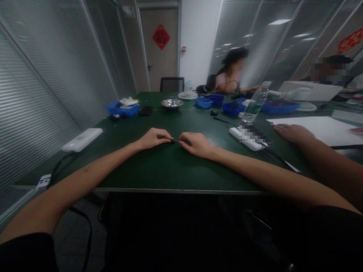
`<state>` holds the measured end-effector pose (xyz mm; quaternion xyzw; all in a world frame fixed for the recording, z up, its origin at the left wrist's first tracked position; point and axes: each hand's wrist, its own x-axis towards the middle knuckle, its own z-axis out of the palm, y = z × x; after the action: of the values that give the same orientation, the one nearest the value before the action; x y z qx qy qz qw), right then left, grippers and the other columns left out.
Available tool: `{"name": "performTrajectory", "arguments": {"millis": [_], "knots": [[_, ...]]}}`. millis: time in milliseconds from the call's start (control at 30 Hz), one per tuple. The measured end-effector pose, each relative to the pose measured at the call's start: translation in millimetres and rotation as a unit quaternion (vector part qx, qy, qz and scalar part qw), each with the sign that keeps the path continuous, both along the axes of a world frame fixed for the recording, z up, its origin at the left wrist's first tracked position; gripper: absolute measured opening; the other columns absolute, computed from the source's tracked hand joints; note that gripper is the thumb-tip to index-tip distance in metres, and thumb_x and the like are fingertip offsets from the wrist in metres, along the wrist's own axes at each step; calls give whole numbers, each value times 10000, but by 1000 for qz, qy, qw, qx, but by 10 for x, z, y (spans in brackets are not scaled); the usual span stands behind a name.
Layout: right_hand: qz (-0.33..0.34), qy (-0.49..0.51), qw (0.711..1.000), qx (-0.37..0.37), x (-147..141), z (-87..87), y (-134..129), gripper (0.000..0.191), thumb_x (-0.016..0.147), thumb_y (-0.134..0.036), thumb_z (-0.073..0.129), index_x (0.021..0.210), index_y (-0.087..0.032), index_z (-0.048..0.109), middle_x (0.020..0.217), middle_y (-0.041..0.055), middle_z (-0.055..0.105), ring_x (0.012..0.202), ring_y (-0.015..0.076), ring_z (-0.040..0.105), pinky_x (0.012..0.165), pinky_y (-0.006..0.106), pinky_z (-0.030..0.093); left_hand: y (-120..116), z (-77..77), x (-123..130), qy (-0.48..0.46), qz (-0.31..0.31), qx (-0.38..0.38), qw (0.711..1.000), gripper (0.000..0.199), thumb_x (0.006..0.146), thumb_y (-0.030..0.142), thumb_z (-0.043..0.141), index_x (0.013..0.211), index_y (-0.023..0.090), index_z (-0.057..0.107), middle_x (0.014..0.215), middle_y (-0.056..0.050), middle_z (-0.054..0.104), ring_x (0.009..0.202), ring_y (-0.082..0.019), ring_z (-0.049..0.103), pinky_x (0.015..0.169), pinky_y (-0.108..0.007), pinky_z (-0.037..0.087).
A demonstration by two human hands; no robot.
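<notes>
From the head camera, the only view, I see two bare hands meeting over the green table [141,172], at about its middle. A small thin piece [176,141] lies between the fingertips, dark at its left end and paler toward the right. The left hand [154,138] has thumb and fingertips pinched together on the dark end; the right hand [195,144], fingers curled, appears to pinch the pale end, though its exact hold is hard to make out. I'd judge the work under way rather than finished: the piece is picked up and has not been put down. Whether it is one part or two, joined or coming apart, I can't tell. The metal bowl [171,104] and the blue tray [123,109] stand well apart, beyond the hands. To the right, another person's hand [296,133] rests near a white power strip [246,138], away from this work.
</notes>
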<state>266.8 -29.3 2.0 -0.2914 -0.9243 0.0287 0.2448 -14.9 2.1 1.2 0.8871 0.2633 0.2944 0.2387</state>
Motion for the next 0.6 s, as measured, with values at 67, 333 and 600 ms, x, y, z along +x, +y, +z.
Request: {"name": "performTrajectory", "arguments": {"millis": [67,333,600], "knots": [[-4,4,1000,2,-1,12,-11,182,1021,-321,525,1113,-201,626,1032,74,713,834,191,632,735,296,427,-4,1,3,-2,1,-2,1000,269,942,386,714,1113,204,816,1110,-108,762,1037,-235,702,964,-374,523],[-20,-10,1000,-1,0,61,-56,132,966,-283,569,1039,-201,642,949,51,713,746,173,603,681,283,392,-17,5,-12,-12,4,2,1000,244,929,374,733,1099,224,826,1127,-98,770,1050,-238,715,984,-380,531],[6,-5,1000,-10,-2,53,-49,173,1009,-303,542,1108,-195,633,997,67,707,793,183,622,699,285,415,-51,2,29,-15,-13,-16,1000,237,915,370,753,1085,222,828,1109,-100,776,1034,-236,722,967,-374,540]]}}
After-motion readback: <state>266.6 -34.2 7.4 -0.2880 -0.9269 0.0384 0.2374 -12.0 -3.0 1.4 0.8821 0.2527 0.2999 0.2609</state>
